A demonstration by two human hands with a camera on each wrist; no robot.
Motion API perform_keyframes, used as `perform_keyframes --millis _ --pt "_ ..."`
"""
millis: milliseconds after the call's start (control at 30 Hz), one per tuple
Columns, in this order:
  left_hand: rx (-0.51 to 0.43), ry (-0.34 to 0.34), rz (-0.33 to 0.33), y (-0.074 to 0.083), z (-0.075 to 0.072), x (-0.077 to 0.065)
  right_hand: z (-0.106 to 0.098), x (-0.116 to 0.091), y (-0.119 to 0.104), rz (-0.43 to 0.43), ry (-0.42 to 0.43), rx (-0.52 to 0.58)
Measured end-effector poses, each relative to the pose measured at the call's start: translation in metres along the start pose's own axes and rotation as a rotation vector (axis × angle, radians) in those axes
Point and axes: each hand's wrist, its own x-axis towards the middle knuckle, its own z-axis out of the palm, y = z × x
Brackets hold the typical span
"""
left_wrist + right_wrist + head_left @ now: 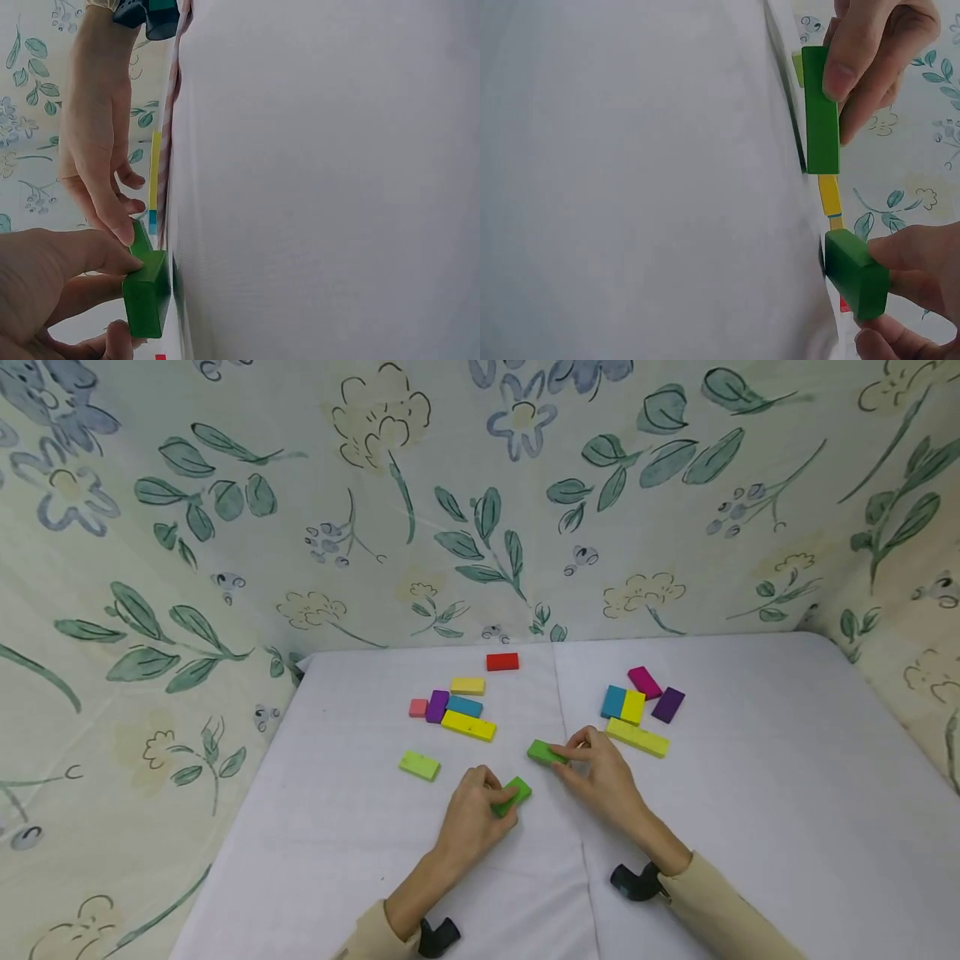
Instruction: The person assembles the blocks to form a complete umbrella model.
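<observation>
Near the middle of the white table, my left hand (474, 814) pinches a green block (516, 795) between thumb and fingers. Up and to the right of it, my right hand (602, 774) pinches a second green block (546, 752) by its right end. A small gap separates the two blocks in the head view. In the right wrist view the left hand's green block (822, 112) shows its long face, and the right hand's green block (855, 274) shows an end. A lime green block (419, 766) lies left of my left hand.
Left of centre, a yellow block (468, 726) touches a blue block (465, 707), near purple, pink and pale yellow ones. A red block (502, 662) lies farther back. On the right, a long yellow block (637, 737) lies by blue, yellow, magenta and purple blocks. Floral cloth hangs behind.
</observation>
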Motion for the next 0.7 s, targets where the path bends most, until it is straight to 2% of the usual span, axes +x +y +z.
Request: perform_keyframes --millis 133,300,500,600,700 --pt "0.014 -0.018 -0.009 0.001 0.003 0.0 0.007 -0.003 -0.003 0.042 -0.001 -0.006" --pt "0.047 -0.039 -0.02 0.001 0.003 0.0 0.009 -0.004 -0.004 0.066 -0.054 -0.038" --pt "0.081 -0.075 0.029 -0.004 0.0 0.001 0.006 -0.002 -0.003 0.065 -0.112 -0.074" --pt "0.077 -0.135 0.058 -0.009 -0.005 0.003 0.001 0.001 0.0 0.052 -0.171 -0.079" --pt "0.011 -0.261 0.057 -0.016 -0.014 0.008 -0.006 0.005 0.004 0.033 -0.28 -0.054"
